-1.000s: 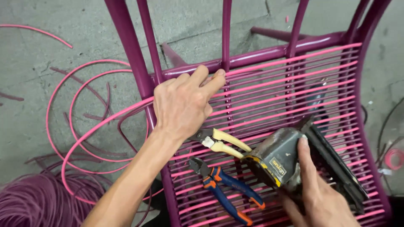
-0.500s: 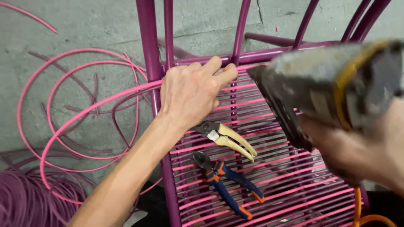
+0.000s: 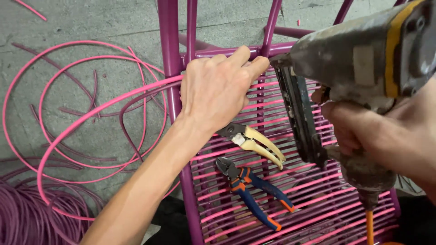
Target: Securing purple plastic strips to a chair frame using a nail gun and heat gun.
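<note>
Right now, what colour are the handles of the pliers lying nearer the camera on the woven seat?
Blue with orange trim, on the lower pliers; clearest in the head view.

Two bare hands and forearms are seen from above. No glove is worn on the left hand (image 3: 218,95), and no ring is visible on its fingers; the knuckles and tendons are clearly drawn across its back, and the fingernails are kept short. The left forearm is lean and uncovered down to the lower edge of the view, with no sleeve, watch or band shown on the wrist. The right hand (image 3: 363,131) is likewise ungloved, and only part of it is seen; its wrist and forearm are bare, with no cuff or strap to be made out
</note>
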